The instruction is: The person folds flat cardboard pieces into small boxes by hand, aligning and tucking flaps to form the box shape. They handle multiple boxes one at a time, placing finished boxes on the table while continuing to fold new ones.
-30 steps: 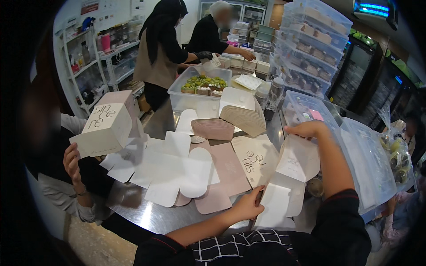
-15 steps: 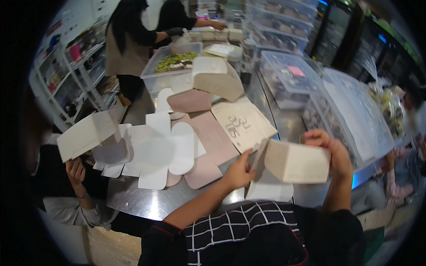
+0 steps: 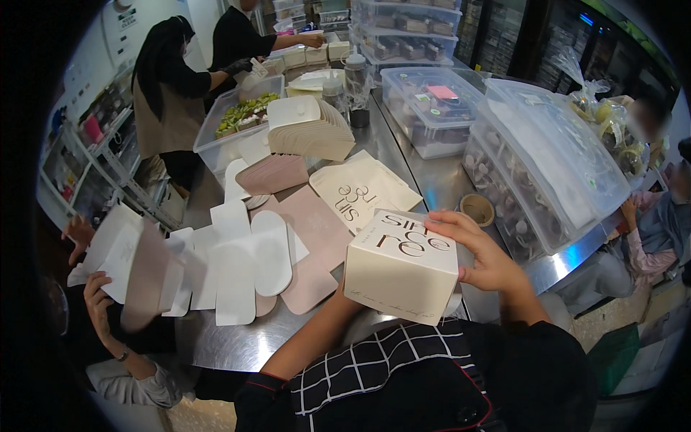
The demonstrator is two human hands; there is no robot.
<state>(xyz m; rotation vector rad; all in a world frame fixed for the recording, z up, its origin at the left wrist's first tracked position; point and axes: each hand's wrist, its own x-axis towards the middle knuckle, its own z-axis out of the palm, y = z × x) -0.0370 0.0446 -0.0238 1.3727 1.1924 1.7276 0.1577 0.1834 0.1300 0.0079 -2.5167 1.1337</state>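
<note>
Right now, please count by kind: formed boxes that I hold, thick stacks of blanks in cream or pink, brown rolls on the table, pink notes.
Cream box in your right hand: 1
Cream stack and pink stack: 2
Brown roll: 1
Pink note: 1
Total: 5

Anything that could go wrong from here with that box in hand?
The right hand grips the cream box by its right side, so a hard squeeze might dent the card.

The white blanks overlap the pink blanks nearby; a sweep of the box or forearm could shift or crease them.
</note>
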